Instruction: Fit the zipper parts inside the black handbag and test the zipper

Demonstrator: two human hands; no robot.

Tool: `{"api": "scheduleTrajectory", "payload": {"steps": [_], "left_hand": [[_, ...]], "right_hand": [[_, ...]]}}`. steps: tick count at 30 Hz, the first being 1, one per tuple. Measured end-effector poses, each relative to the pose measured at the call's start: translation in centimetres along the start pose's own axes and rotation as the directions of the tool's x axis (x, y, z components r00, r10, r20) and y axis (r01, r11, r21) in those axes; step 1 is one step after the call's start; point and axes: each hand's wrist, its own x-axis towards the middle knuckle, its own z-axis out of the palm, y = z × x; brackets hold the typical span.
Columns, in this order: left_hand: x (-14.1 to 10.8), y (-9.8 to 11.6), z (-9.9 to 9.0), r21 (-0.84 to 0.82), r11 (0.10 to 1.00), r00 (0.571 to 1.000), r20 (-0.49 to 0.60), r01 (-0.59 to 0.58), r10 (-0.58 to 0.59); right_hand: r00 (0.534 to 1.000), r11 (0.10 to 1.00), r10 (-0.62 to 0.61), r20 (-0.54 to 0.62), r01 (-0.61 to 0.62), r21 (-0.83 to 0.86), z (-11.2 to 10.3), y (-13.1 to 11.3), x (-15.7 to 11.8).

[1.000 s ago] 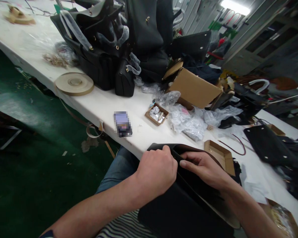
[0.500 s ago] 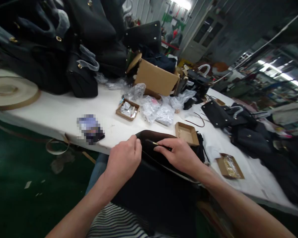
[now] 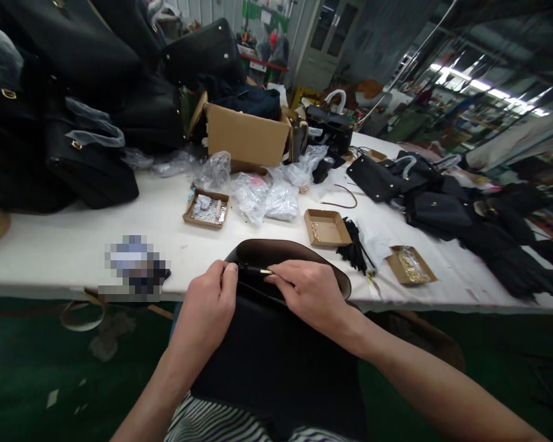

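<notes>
A: How is the left hand (image 3: 209, 301) gripping?

B: It is closing its thumb against its curled fingers, leaving hardly any opening, and it is pinching the left end of a black zipper (image 3: 265, 272). Whether it is also catching the rim of the bag is not clear; the knuckles are covering that spot.

A: And the right hand (image 3: 311, 291)?

B: Its thumb and forefinger are meeting at the zipper's right end, just beside the gold teeth, with the other fingers folding behind. Most of that end is hiding under the fingertips.

A: Which way is the zipper pointing?

B: Its long axis is running left to right between the two hands, nearly level, with the gold teeth showing toward the right.

A: Where is the black bag (image 3: 286, 356) itself?

B: It is resting at the near edge of the white table (image 3: 166, 221), in front of a striped shirt (image 3: 221, 420). Its mouth is gaping upward, the brown lining (image 3: 276, 250) is showing along the far side, and the long axis of the opening is stretching left to right, sloping nearer at the right. The dark body is hanging toward the near side.

A: What is lying close by?

B: A shallow cardboard tray (image 3: 328, 228) is sitting beyond the right hand, beside some black strips (image 3: 354, 245).
</notes>
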Motion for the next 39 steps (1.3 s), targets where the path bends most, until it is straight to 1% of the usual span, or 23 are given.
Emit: {"api": "scheduleTrajectory", "payload": {"steps": [4,10,17,20,23,26,28,32,34,36,37,39], "left_hand": [[-0.3,0.1,0.3,0.074,0.997,1.0,-0.028,0.008,-0.006],[-0.4,-0.1,0.3,0.025,1.0,1.0,-0.023,-0.006,0.007],[-0.7,-0.4,0.1,0.021,0.999,0.999,-0.008,-0.034,0.034],[-0.8,-0.4,0.0,0.001,0.998,0.998,0.005,-0.057,0.057],[-0.9,-0.5,-0.2,-0.007,0.998,0.997,0.027,-0.067,0.068],[-1.2,-0.5,-0.2,-0.026,0.996,0.995,0.049,-0.088,0.089],[-1.3,-0.6,-0.3,-0.044,0.995,0.993,0.065,-0.093,0.096],[-1.1,-0.9,-0.9,-0.062,0.993,0.988,0.118,-0.097,0.104],[-1.0,-1.1,-1.1,-0.037,0.994,0.985,0.138,-0.099,0.104],[-1.0,-1.3,-1.2,0.012,0.995,0.983,0.154,-0.099,0.096],[-1.1,-1.2,-1.1,0.055,0.994,0.985,0.153,-0.096,0.086],[-1.4,-1.0,-0.7,0.189,0.978,0.992,0.107,-0.085,0.065]], "right_hand": [[1.0,0.999,0.0,-0.016,-0.001,-0.033,-0.1,0.3,-0.2],[0.998,0.997,-0.057,-0.012,0.057,-0.044,0.3,0.3,-0.1],[0.994,0.994,-0.113,0.004,0.113,0.003,0.9,-0.3,0.1],[0.99,0.99,-0.141,0.006,0.141,-0.014,1.0,-0.5,0.1],[0.984,0.984,-0.179,0.021,0.178,0.011,1.2,-0.6,0.0],[0.981,0.98,-0.194,-0.015,0.195,0.033,1.3,-0.6,-0.1],[0.972,0.973,-0.232,-0.038,0.232,-0.002,1.4,-0.4,0.0],[0.935,0.931,-0.352,-0.045,0.345,-0.122,1.6,0.0,0.5],[0.923,0.911,-0.384,-0.035,0.373,-0.178,1.7,0.1,0.8],[0.921,0.898,-0.39,-0.004,0.38,-0.223,1.8,0.0,0.9],[0.921,0.893,-0.388,0.016,0.38,-0.242,1.8,-0.1,0.9],[0.923,0.883,-0.38,0.06,0.381,-0.274,1.7,-0.1,0.8]]}}
